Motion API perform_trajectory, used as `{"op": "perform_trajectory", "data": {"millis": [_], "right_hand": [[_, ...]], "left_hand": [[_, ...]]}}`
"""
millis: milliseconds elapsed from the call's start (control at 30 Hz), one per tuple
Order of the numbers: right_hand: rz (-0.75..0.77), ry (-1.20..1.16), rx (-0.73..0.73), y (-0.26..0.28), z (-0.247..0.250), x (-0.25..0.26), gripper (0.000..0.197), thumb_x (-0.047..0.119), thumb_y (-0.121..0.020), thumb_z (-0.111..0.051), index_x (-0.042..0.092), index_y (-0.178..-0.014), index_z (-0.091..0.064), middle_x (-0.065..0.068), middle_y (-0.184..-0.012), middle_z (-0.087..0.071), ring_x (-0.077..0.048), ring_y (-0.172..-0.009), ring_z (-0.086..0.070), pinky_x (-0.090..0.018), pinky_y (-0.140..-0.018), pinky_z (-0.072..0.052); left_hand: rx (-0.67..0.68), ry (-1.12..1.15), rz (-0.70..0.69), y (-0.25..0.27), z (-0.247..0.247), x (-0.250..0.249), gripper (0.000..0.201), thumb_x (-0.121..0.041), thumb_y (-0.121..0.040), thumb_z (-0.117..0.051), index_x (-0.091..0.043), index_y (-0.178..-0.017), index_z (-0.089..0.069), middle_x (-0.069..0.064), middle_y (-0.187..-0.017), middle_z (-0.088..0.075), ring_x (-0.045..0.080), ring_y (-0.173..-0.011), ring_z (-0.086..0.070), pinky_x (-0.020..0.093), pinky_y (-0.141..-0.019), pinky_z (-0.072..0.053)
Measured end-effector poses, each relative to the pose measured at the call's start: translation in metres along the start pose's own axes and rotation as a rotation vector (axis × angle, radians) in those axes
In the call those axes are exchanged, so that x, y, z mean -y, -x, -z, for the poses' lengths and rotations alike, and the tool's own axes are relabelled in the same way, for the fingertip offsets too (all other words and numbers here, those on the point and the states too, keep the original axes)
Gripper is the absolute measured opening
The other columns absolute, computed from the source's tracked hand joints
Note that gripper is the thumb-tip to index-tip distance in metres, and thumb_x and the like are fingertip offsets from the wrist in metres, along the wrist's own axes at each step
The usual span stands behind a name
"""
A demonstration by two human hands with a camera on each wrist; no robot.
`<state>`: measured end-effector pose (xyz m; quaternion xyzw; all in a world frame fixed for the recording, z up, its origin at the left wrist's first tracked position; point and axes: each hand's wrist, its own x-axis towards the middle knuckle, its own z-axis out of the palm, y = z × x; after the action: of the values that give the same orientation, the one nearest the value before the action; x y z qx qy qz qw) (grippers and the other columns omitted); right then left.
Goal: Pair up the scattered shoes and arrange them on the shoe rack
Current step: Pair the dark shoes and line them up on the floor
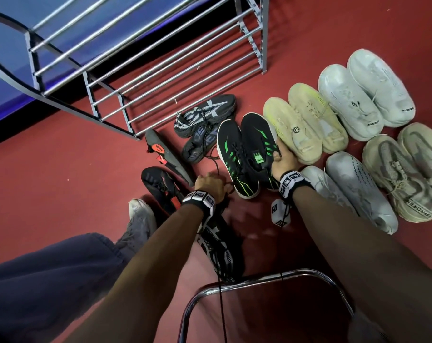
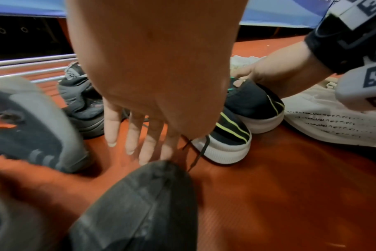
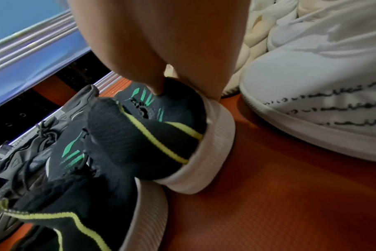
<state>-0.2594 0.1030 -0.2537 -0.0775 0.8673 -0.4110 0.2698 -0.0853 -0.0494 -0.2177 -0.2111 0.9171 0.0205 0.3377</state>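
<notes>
A black shoe with green stripes (image 1: 259, 144) (image 2: 253, 101) (image 3: 172, 108) stands beside its twin (image 1: 234, 157) (image 2: 225, 141) (image 3: 64, 203) on the red floor. My right hand (image 1: 281, 157) (image 2: 268, 71) (image 3: 182, 91) grips the right one at its collar, thumb inside, fingers outside. My left hand (image 1: 210, 180) (image 2: 140, 144) hovers behind the twin's heel, fingers straight and pointing down. A black lace (image 2: 201, 152) runs from its thumb side toward a blurred black-and-white shoe (image 1: 217, 246) (image 2: 140, 203) under the wrist. The metal shoe rack (image 1: 135, 78) holds no shoes.
Grey-black trainers (image 1: 205, 120) lie by the rack's foot, black-and-red shoes (image 1: 160, 184) to their left. Cream (image 1: 306, 125), white (image 1: 365, 95) (image 3: 311, 101) and beige (image 1: 407, 174) pairs line the right. A chrome chair frame (image 1: 259, 278) is near my body.
</notes>
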Motion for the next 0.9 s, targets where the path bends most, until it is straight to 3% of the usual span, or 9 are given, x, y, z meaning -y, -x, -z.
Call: {"op": "perform_trajectory", "data": {"millis": [167,267,333,400,500,600,700,833,900], "right_hand": [[-0.064,0.028,0.131,-0.009,-0.012,0.011,0.053,0.011,-0.102,-0.042,0.029,-0.152,-0.039,-0.008,-0.143,-0.055,-0.028,-0.126,-0.054,-0.018,-0.095,-0.037],[-0.119,0.086,0.186,-0.011,-0.016,0.013,0.063,0.01,-0.099,-0.044,0.035,-0.155,-0.03,-0.007,-0.138,-0.058,-0.03,-0.121,-0.058,-0.027,-0.099,-0.044],[-0.143,0.093,0.217,-0.011,-0.016,0.012,0.065,0.009,-0.098,-0.044,0.036,-0.155,-0.027,-0.005,-0.138,-0.058,-0.029,-0.123,-0.057,-0.027,-0.1,-0.042],[-0.151,0.057,0.242,-0.012,-0.012,0.012,0.065,0.008,-0.097,-0.044,0.036,-0.154,-0.031,-0.002,-0.14,-0.057,-0.026,-0.126,-0.055,-0.024,-0.102,-0.039],[-0.155,-0.005,0.238,-0.017,-0.005,0.008,0.063,0.005,-0.093,-0.046,0.035,-0.148,-0.042,0.0,-0.137,-0.06,-0.023,-0.124,-0.057,-0.018,-0.096,-0.038],[-0.178,-0.072,0.141,-0.012,0.005,0.003,0.057,0.004,-0.089,-0.046,0.03,-0.138,-0.057,0.001,-0.136,-0.061,-0.022,-0.124,-0.056,-0.017,-0.093,-0.041],[-0.177,-0.072,0.107,0.002,0.013,-0.006,0.057,0.003,-0.087,-0.045,0.029,-0.137,-0.059,0.002,-0.136,-0.06,-0.02,-0.122,-0.055,-0.017,-0.093,-0.038],[-0.19,-0.129,0.056,0.023,0.006,-0.018,0.062,0.001,-0.086,-0.046,0.026,-0.142,-0.055,-0.005,-0.12,-0.067,-0.022,-0.107,-0.062,-0.02,-0.085,-0.041],[-0.216,-0.132,0.029,0.024,-0.002,-0.02,0.062,0.003,-0.088,-0.048,0.026,-0.145,-0.051,-0.003,-0.114,-0.067,-0.018,-0.101,-0.061,-0.019,-0.082,-0.041]], "left_hand": [[0.107,0.173,0.061,-0.017,-0.003,-0.006,0.053,-0.048,-0.099,-0.047,-0.024,-0.146,-0.048,0.006,-0.144,-0.054,0.032,-0.129,-0.055,0.044,-0.1,-0.048],[0.113,0.615,0.203,-0.031,0.002,-0.003,0.041,-0.027,-0.105,-0.046,-0.004,-0.139,-0.051,0.017,-0.131,-0.062,0.034,-0.111,-0.066,0.034,-0.086,-0.057],[0.064,0.94,0.395,-0.041,0.005,-0.009,0.039,-0.033,-0.108,-0.043,-0.002,-0.127,-0.055,0.016,-0.109,-0.067,0.033,-0.09,-0.069,0.031,-0.072,-0.057],[0.01,1.181,0.475,-0.048,0.003,-0.017,0.042,-0.04,-0.105,-0.049,-0.004,-0.122,-0.061,0.015,-0.105,-0.07,0.033,-0.085,-0.069,0.038,-0.075,-0.058],[-0.072,1.166,0.491,-0.065,-0.015,-0.022,0.033,-0.023,-0.102,-0.055,0.001,-0.123,-0.061,0.018,-0.114,-0.069,0.03,-0.093,-0.07,0.038,-0.076,-0.058],[-0.015,1.215,0.452,-0.054,-0.024,-0.032,0.02,-0.015,-0.103,-0.049,-0.004,-0.102,-0.065,0.017,-0.092,-0.067,0.013,-0.071,-0.065,0.026,-0.058,-0.051],[0.159,1.147,0.39,-0.036,-0.037,-0.037,0.039,-0.033,-0.093,-0.049,-0.004,-0.11,-0.068,0.021,-0.106,-0.072,0.032,-0.09,-0.072,0.038,-0.07,-0.06],[0.053,1.008,0.381,-0.028,-0.023,-0.038,0.035,-0.011,-0.102,-0.046,0.004,-0.133,-0.055,0.025,-0.132,-0.06,0.042,-0.12,-0.06,0.04,-0.097,-0.05],[0.027,0.946,0.44,-0.033,-0.016,-0.033,0.038,-0.01,-0.103,-0.045,0.006,-0.138,-0.047,0.026,-0.137,-0.055,0.042,-0.124,-0.055,0.038,-0.098,-0.039]]}}
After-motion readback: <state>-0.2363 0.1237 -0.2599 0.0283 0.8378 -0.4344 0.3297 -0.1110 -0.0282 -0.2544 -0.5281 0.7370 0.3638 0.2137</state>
